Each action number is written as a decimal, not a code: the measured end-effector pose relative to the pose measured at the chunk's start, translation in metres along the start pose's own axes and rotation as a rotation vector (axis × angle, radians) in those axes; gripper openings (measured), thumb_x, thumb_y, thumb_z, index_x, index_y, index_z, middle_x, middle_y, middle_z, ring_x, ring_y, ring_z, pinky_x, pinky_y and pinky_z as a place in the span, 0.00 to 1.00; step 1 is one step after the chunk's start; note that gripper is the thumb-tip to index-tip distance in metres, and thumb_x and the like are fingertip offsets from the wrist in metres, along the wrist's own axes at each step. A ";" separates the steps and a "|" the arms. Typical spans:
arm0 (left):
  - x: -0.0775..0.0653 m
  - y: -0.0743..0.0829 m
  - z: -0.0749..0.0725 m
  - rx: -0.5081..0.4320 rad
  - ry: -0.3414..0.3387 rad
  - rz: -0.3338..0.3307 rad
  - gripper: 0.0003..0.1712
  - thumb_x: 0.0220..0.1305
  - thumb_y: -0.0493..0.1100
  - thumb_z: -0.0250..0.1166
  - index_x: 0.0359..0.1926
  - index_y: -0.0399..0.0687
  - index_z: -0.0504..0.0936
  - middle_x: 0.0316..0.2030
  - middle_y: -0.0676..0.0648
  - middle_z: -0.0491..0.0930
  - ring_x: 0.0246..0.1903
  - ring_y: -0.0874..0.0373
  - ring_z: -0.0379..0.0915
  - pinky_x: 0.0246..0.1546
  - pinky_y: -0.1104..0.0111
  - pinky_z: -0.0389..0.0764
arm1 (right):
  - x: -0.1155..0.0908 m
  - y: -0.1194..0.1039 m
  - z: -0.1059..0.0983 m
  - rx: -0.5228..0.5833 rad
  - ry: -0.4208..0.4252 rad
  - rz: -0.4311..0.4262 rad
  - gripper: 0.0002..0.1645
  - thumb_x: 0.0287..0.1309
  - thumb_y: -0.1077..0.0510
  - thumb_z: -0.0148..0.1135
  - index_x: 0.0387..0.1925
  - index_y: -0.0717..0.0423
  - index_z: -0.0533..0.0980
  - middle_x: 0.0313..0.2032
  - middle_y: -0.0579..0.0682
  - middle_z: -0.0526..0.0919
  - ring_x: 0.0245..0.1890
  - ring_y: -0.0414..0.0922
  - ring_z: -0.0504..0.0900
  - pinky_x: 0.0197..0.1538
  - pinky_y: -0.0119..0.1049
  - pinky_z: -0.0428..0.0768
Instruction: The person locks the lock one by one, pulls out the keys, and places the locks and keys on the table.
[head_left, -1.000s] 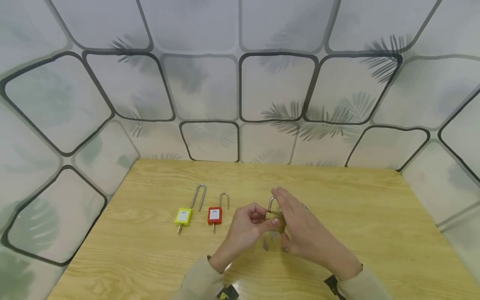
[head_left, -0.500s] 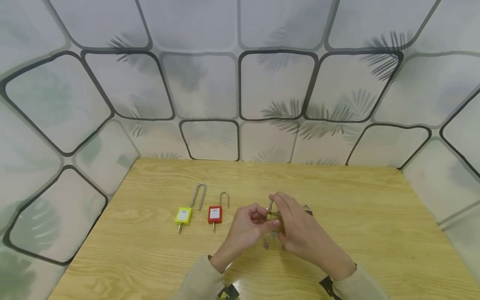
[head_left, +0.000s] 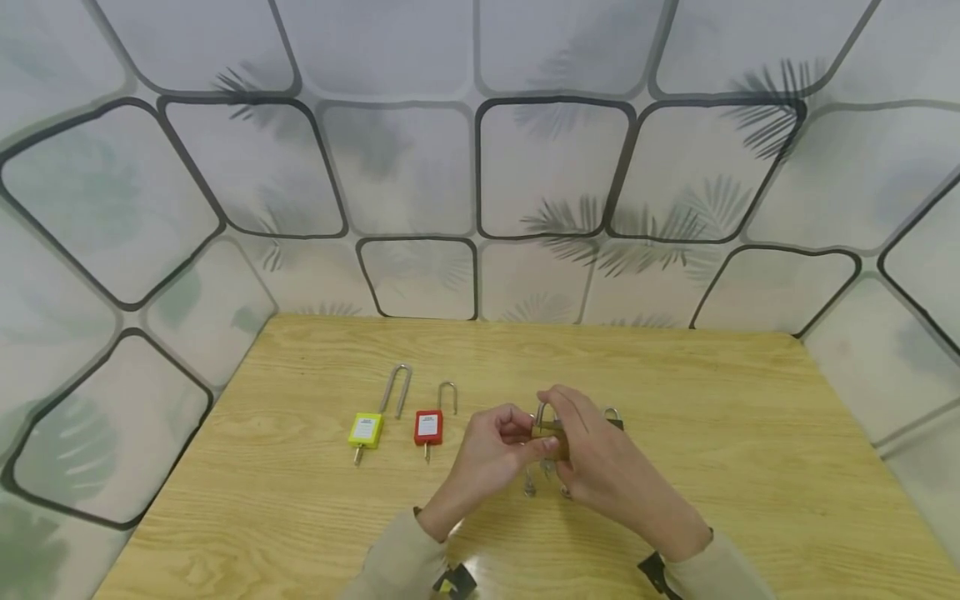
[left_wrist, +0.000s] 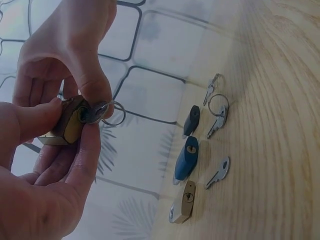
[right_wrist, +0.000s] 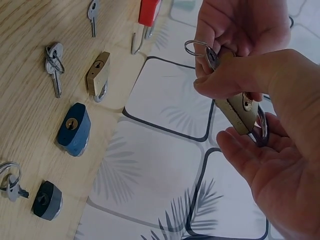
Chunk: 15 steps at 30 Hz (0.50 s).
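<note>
My two hands meet at a brass padlock (left_wrist: 67,125), raised off the wooden table. My left hand (head_left: 487,458) grips its body between thumb and fingers. A key (left_wrist: 96,113) with a split ring (left_wrist: 118,114) sits at the padlock's keyhole. The right hand (head_left: 607,454) spans the same padlock, its thumb beside the key and its fingers curled at the steel shackle (right_wrist: 263,127). From the head view the right hand covers part of the padlock's body.
A yellow padlock (head_left: 365,431) and a red padlock (head_left: 428,427), shackles drawn far out, lie to the left. Beyond my hands stand a smaller brass padlock (right_wrist: 97,77), a blue padlock (right_wrist: 74,131) and a black padlock (right_wrist: 47,201). Several keys (right_wrist: 54,65) lie before them. A patterned wall backs the table.
The right hand has shifted slightly, its fingertips coming down onto the top of the shackle. A black padlock behind it now shows more. The left hand stays on the padlock.
</note>
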<state>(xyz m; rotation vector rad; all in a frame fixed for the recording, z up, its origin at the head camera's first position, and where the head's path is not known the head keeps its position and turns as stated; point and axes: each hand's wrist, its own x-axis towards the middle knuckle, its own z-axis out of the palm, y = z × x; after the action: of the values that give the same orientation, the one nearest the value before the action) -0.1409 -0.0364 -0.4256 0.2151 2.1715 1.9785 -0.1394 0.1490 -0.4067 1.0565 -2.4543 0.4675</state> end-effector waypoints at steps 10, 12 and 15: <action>0.001 -0.003 -0.002 0.009 0.005 0.015 0.13 0.58 0.39 0.76 0.39 0.36 0.83 0.37 0.41 0.89 0.36 0.59 0.86 0.40 0.72 0.86 | 0.003 0.000 0.003 -0.023 0.040 -0.048 0.47 0.26 0.72 0.75 0.58 0.67 0.70 0.54 0.61 0.80 0.53 0.51 0.82 0.53 0.39 0.86; 0.001 -0.003 -0.003 0.005 0.007 0.012 0.13 0.58 0.39 0.76 0.39 0.35 0.83 0.37 0.40 0.89 0.36 0.59 0.86 0.41 0.72 0.86 | 0.003 -0.001 0.005 -0.025 0.047 -0.057 0.48 0.26 0.72 0.75 0.58 0.68 0.70 0.54 0.61 0.80 0.53 0.51 0.82 0.54 0.38 0.86; 0.000 -0.004 -0.003 0.011 0.011 0.013 0.13 0.58 0.38 0.76 0.38 0.35 0.84 0.37 0.40 0.89 0.35 0.60 0.86 0.39 0.73 0.86 | 0.003 -0.002 0.007 -0.035 0.050 -0.062 0.47 0.27 0.72 0.75 0.58 0.68 0.70 0.54 0.62 0.80 0.52 0.51 0.83 0.54 0.37 0.86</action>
<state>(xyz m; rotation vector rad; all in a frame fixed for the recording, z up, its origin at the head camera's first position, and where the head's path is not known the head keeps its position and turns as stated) -0.1418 -0.0398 -0.4298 0.2208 2.1936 1.9798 -0.1413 0.1431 -0.4110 1.0904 -2.3703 0.4248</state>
